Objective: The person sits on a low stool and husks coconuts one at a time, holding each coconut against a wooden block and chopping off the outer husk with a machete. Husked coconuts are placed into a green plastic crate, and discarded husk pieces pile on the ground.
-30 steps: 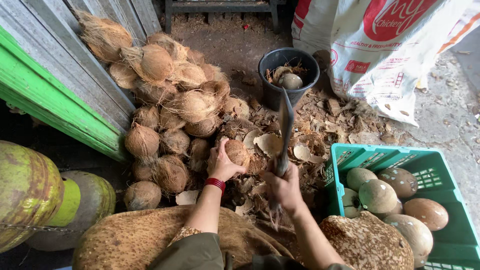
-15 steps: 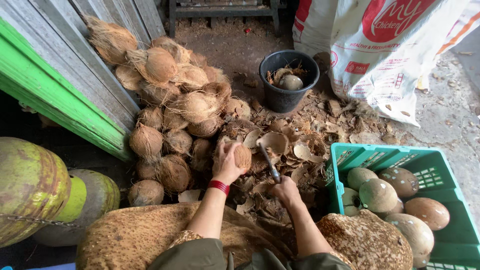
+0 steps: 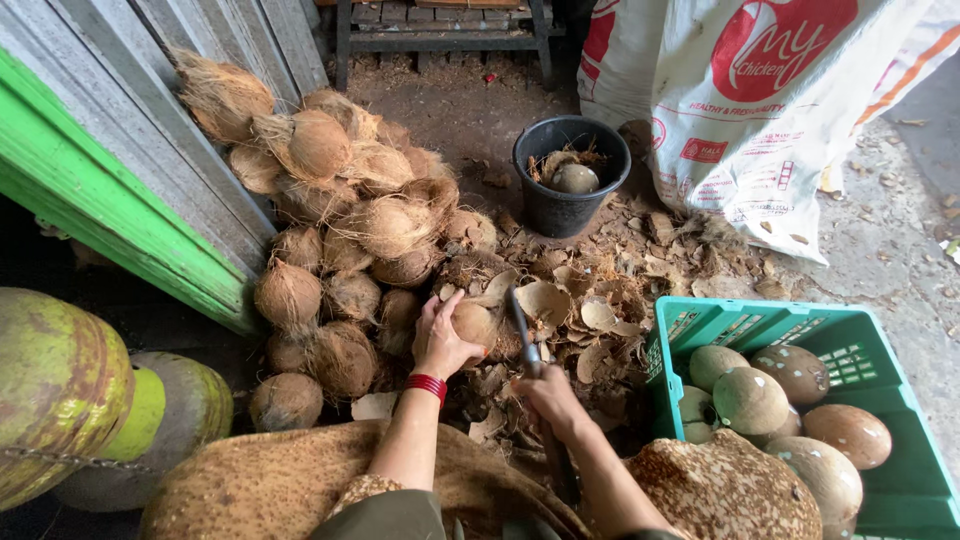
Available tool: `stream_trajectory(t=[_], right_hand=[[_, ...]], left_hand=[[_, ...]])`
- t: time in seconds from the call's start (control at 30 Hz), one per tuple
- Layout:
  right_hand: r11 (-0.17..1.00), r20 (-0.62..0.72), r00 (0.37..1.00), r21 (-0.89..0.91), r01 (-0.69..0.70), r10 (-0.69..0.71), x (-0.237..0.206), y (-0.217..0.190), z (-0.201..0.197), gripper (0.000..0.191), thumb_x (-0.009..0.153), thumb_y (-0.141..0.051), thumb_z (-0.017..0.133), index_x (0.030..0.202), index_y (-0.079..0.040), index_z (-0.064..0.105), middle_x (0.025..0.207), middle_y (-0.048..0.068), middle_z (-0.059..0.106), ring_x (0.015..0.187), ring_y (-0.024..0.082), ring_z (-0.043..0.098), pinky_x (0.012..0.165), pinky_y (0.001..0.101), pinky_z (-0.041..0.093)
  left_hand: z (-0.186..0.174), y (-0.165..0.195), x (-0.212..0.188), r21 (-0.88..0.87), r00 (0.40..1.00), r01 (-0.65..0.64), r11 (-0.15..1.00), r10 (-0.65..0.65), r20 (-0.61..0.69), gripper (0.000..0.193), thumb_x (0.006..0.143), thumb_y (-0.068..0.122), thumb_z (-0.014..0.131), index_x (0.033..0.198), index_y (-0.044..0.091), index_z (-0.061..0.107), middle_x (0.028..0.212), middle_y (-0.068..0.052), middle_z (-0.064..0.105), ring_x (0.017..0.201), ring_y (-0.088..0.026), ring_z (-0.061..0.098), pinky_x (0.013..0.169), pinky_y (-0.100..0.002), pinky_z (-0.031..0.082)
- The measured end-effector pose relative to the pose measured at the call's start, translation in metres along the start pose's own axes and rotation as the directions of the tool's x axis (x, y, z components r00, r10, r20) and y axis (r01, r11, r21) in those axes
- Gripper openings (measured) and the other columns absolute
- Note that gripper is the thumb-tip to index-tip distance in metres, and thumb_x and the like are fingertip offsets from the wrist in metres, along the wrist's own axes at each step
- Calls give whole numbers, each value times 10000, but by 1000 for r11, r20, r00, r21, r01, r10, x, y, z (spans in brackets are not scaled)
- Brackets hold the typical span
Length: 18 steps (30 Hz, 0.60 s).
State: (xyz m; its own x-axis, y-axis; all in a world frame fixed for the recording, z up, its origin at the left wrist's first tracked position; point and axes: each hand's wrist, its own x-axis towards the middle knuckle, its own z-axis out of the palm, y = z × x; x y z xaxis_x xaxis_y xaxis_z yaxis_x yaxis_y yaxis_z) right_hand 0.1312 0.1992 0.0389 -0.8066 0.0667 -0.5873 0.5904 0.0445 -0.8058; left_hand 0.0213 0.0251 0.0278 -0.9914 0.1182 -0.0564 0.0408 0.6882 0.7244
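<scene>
An outdoor coconut-husking yard: husked coconuts (image 3: 340,230) piled against a plank wall (image 3: 110,150), shell scraps (image 3: 600,300) littering the dirt ground (image 3: 460,110), peeled nuts filling a green crate (image 3: 900,480), big sacks (image 3: 740,110) nearby.

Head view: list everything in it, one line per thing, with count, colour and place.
husked coconuts: a pile, too many to count, brown and fibrous, against the grey wall at left
held coconut: one, tan, centre, under the left hand
blade: one, dark, beside the held coconut
shell pieces: many, brown, on the ground at centre
bucket: one, black, upper centre, scraps inside
crate: one, green, lower right
peeled coconuts: about seven, pale brown, in the crate
sack: one, white with red print, upper right
gas cylinders: two, yellow-green, lower left
left hand: one, red wristband, fingers on the held coconut
right hand: one, gripping the blade
</scene>
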Motion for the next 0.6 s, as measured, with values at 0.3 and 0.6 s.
stream_trajectory(t=[0.3,0.6], right_hand=[[573,-259,532,-113,812,-806,27,7,4,138,846,-4,669,849,-106,576,663,55,576,509,150,528,423,300,451],[998,-131,991,54,42,-35,23,13,-7,70,846,1,656,882,-11,597,637,90,609,440,175,532,373,315,436]], left_hand=[[5,8,26,55,985,154,986,-158,67,1012,439,201,962,1322,375,499,1435,-89,422,1274,-384,540,998,-576,546],[14,-14,1,34,983,-172,984,174,-56,1131,393,188,989,1364,348,432,1424,-94,421,1312,-382,473,1008,-561,515]])
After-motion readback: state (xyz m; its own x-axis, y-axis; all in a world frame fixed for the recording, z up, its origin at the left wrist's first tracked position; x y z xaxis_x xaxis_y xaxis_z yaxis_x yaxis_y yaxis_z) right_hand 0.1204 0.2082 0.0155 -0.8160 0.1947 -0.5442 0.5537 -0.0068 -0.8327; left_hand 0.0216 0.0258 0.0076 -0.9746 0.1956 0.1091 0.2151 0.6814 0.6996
